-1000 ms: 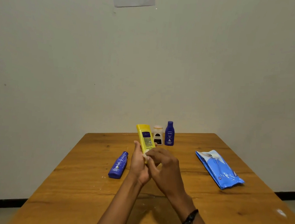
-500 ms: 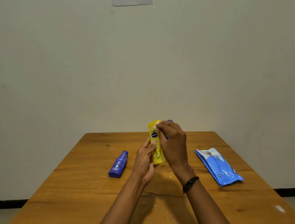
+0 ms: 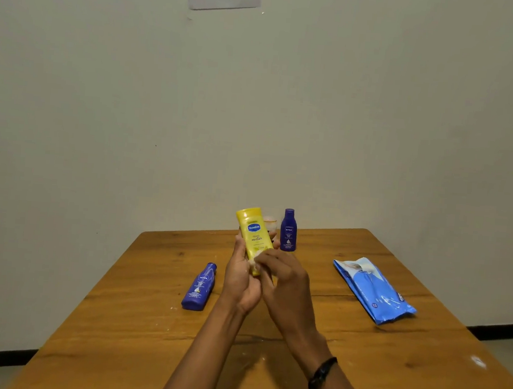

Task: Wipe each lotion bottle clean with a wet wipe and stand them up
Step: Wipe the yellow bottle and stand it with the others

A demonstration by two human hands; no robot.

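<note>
Left hand (image 3: 240,281) grips the yellow bottle (image 3: 253,231) low; right hand (image 3: 284,282), pinching the wet wipe (image 3: 255,261) beside it, should rub firmly round every side.

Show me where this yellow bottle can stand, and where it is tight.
Bare wood lies between the standing blue bottle and the wipes pack, and beyond the lying blue bottle toward the table's far left corner. Crowded: back centre, where the small pale bottle stands beside the standing blue one.
</note>
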